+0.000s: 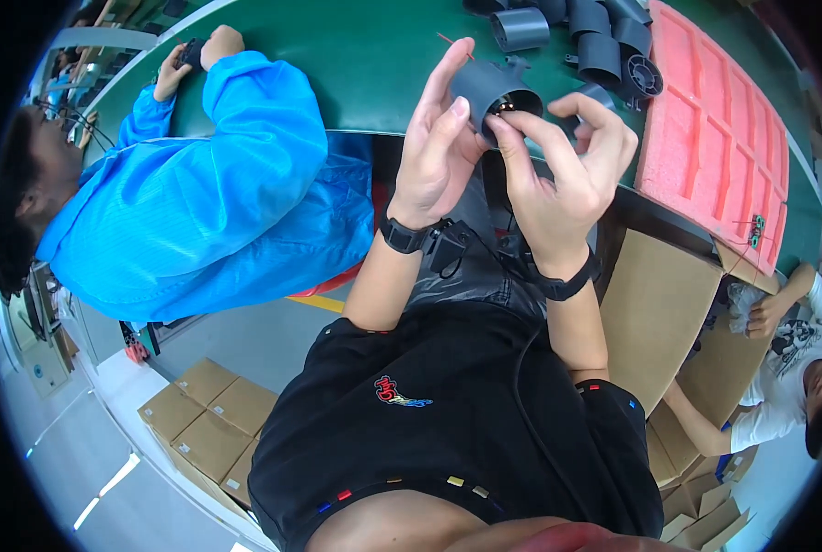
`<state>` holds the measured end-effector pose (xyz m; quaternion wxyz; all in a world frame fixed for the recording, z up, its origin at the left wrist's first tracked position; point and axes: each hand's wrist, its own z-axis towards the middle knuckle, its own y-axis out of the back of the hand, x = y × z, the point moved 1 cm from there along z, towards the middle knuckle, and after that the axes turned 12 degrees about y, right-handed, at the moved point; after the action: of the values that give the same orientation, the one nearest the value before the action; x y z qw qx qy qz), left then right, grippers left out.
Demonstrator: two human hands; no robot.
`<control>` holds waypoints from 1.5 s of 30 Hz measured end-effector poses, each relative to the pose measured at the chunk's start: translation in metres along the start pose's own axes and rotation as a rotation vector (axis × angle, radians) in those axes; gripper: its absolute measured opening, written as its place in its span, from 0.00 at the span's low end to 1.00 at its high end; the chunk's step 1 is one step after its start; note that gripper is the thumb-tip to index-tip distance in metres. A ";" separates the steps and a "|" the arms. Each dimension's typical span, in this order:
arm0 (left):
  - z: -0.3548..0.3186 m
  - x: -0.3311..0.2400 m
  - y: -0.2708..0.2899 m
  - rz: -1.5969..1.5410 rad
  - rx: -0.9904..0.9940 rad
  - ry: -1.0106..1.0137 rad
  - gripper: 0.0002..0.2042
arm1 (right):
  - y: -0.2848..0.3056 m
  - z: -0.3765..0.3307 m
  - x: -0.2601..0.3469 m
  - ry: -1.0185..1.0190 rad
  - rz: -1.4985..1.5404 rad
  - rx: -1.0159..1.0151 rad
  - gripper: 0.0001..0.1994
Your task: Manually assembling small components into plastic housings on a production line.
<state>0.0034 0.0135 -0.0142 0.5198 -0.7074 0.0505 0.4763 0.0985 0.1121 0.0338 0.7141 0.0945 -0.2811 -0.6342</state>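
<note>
My left hand (440,152) is wrapped round a dark grey plastic cylindrical housing (485,85), held above the near edge of the green table. The housing's open end faces toward me and to the right. Thumb and forefinger of my right hand (563,166) are pinched at that opening, where a small part with coppery spots (503,108) shows just inside. What exactly the fingertips grip is hidden. A thin red wire (455,44) sticks out by my left fingertips.
Several similar grey housings (600,57) stand at the back right of the green table (365,83). Beside them lies a pink foam tray (706,138) with a small green circuit board (757,230). An open carton (655,313) is at my right. Co-workers sit left, in blue (199,184), and right.
</note>
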 end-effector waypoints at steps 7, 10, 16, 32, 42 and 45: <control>-0.006 0.016 -0.009 -0.133 0.052 0.082 0.31 | 0.006 -0.003 -0.016 -0.134 0.213 -0.100 0.24; -0.011 0.021 -0.012 -0.189 0.116 0.076 0.30 | 0.012 -0.003 -0.031 -0.487 0.743 0.315 0.29; -0.009 0.022 -0.017 -0.075 0.036 0.053 0.31 | 0.017 -0.002 -0.052 -0.544 0.836 0.447 0.27; 0.015 -0.013 -0.061 1.245 -0.099 -0.564 0.40 | 0.048 0.031 -0.080 0.038 0.386 0.301 0.16; 0.195 -0.121 -0.040 1.664 -0.056 -0.747 0.25 | 0.155 0.126 -0.175 -0.126 0.107 0.205 0.14; 0.287 -0.185 0.050 1.983 -0.117 -0.409 0.24 | 0.240 0.122 -0.250 -0.204 -0.124 0.196 0.12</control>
<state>-0.3035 0.1373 0.0837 -0.1467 -0.2760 0.5016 0.8066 0.2300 0.4214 0.1820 0.6285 0.1161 -0.4062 -0.6530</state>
